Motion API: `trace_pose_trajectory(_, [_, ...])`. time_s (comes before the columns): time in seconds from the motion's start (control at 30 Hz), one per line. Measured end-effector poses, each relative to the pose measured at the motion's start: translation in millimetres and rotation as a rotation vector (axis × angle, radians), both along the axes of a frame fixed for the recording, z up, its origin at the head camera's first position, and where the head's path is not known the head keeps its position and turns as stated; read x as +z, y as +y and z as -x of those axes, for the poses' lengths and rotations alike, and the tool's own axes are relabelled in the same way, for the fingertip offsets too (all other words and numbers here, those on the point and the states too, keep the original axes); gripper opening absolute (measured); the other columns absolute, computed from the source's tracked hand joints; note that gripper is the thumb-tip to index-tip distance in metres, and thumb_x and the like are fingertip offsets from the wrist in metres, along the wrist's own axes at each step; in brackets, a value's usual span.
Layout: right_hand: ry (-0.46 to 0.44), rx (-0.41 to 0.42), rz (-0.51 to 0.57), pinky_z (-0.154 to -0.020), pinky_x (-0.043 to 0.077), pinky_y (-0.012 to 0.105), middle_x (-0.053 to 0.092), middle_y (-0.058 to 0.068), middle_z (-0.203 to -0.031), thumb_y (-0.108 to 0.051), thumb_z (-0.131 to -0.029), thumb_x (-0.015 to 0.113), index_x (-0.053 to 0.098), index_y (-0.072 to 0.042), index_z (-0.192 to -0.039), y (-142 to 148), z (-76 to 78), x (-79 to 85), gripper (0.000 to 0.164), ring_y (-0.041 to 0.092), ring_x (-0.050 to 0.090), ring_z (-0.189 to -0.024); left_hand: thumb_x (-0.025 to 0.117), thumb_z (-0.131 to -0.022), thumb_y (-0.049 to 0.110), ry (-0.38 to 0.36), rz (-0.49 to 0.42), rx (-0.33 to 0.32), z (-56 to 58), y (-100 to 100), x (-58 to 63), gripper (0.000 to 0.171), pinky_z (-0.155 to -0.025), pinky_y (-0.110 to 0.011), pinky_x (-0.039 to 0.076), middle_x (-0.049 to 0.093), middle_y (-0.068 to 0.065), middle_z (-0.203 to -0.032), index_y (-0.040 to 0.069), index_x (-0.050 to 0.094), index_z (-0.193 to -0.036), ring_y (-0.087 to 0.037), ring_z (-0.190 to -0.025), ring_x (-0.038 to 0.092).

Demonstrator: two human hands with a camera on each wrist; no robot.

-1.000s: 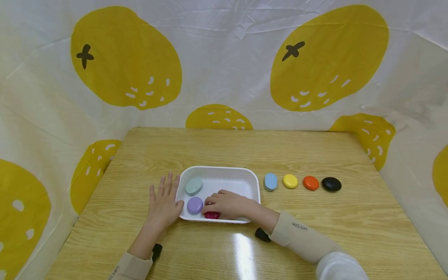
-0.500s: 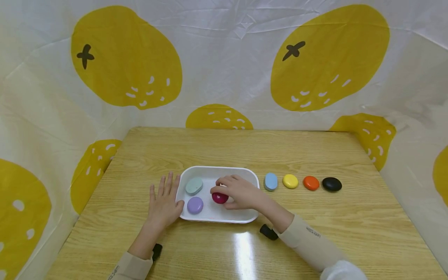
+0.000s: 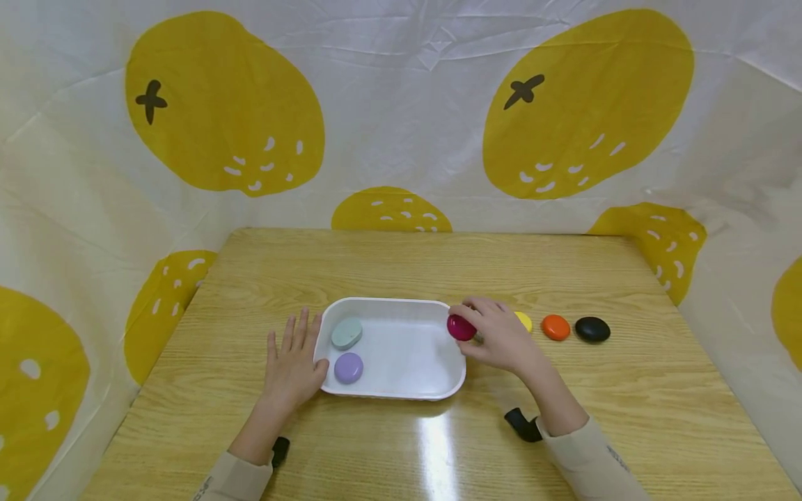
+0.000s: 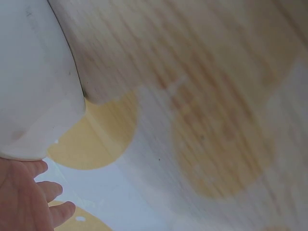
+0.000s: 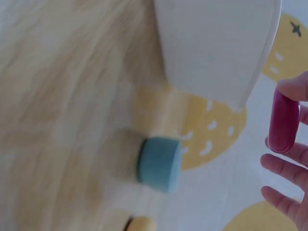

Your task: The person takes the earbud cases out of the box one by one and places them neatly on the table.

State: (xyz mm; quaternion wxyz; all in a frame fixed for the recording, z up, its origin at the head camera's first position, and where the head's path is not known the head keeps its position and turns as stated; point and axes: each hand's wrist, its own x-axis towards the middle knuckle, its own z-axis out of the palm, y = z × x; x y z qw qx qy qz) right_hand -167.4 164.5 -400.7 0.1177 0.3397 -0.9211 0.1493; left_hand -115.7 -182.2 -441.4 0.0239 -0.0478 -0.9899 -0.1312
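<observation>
Over the right rim of a white oblong tray (image 3: 401,355), my right hand (image 3: 499,339) pinches a dark pink rounded disc (image 3: 461,328) between thumb and fingers. The right wrist view shows the same pink disc (image 5: 284,121) edge-on, held in the air above the table. My left hand (image 3: 292,369) lies with spread, straight fingers against the tray's left side, its thumb at the rim. Inside the tray, on the left, are a pale green oval piece (image 3: 347,334) and a purple round piece (image 3: 348,368). A blue piece (image 5: 160,164) stands on the table, mostly hidden by the right hand in the head view.
To the right of the tray, a yellow piece (image 3: 523,322), partly covered by the right hand, an orange piece (image 3: 555,327) and a black oval piece (image 3: 592,329) form a row on the wooden table (image 3: 401,268). A fruit-patterned cloth (image 3: 401,104) hangs behind the table.
My right hand has lifted the pink disc from the tray's front middle and carried it rightward to the right rim. The left hand and the tray have stayed in place.
</observation>
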Motion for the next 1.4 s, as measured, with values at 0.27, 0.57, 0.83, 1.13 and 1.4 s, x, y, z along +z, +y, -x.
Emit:
trace_pose_trajectory(0.27, [-0.041, -0.136, -0.049, -0.082, 0.042, 0.048, 0.056, 0.007, -0.102, -0.027, -0.071, 0.071, 0.058, -0.015, -0.113, 34, -6.2, -19.0, 0.045, 0.026, 0.054, -0.094, 0.047, -0.083, 0.024, -0.025, -0.001, -0.003, 0.5, -1, 0.1, 0.071, -0.106, -0.06, -0.001, 0.009, -0.018, -0.152, 0.007, 0.018, -0.146, -0.038, -0.138, 0.005])
trace_pose_trajectory(0.57, [-0.148, -0.125, -0.159, -0.083, 0.043, 0.051, 0.055, 0.008, -0.108, -0.031, -0.072, 0.072, 0.056, -0.015, -0.117, 42, -15.1, -40.2, 0.05, 0.023, 0.053, -0.096, 0.048, -0.082, 0.023, -0.008, -0.005, -0.005, 0.2, -1, -0.1, 0.071, -0.106, -0.061, 0.0, 0.011, -0.018, -0.151, 0.006, 0.02, -0.146, -0.039, -0.137, 0.007])
trace_pose_trajectory(0.83, [-0.245, -0.084, -0.233, -0.088, 0.041, 0.054, 0.054, 0.008, -0.112, -0.031, -0.075, 0.071, 0.053, -0.014, -0.119, 39, -21.3, -47.5, 0.051, 0.026, 0.052, -0.102, 0.047, -0.083, 0.023, -0.009, -0.003, 0.0, 0.2, -1, -0.4, 0.071, -0.106, -0.061, 0.0, 0.011, -0.018, -0.151, 0.006, 0.02, -0.146, -0.039, -0.137, 0.007])
trace_pose_trajectory(1.13, [-0.294, -0.106, -0.221, -0.087, 0.041, 0.051, 0.053, 0.007, -0.112, -0.028, -0.074, 0.072, 0.053, -0.017, -0.118, 38, -24.8, -48.9, 0.049, 0.025, 0.051, -0.102, 0.049, -0.083, 0.022, -0.003, -0.012, 0.002, -0.2, 1, 1.0, 0.071, -0.106, -0.061, 0.001, 0.012, -0.018, -0.151, 0.006, 0.021, -0.146, -0.039, -0.137, 0.008])
trace_pose_trajectory(1.4, [-0.276, -0.096, -0.197, -0.086, 0.042, 0.051, 0.055, 0.008, -0.112, -0.032, -0.075, 0.072, 0.054, -0.015, -0.119, 36, -23.3, -40.4, 0.05, 0.024, 0.052, -0.101, 0.05, -0.083, 0.023, 0.001, 0.002, 0.005, 0.1, 1, 1.0, 0.071, -0.106, -0.061, 0.002, 0.012, -0.017, -0.151, 0.007, 0.021, -0.146, -0.038, -0.137, 0.008])
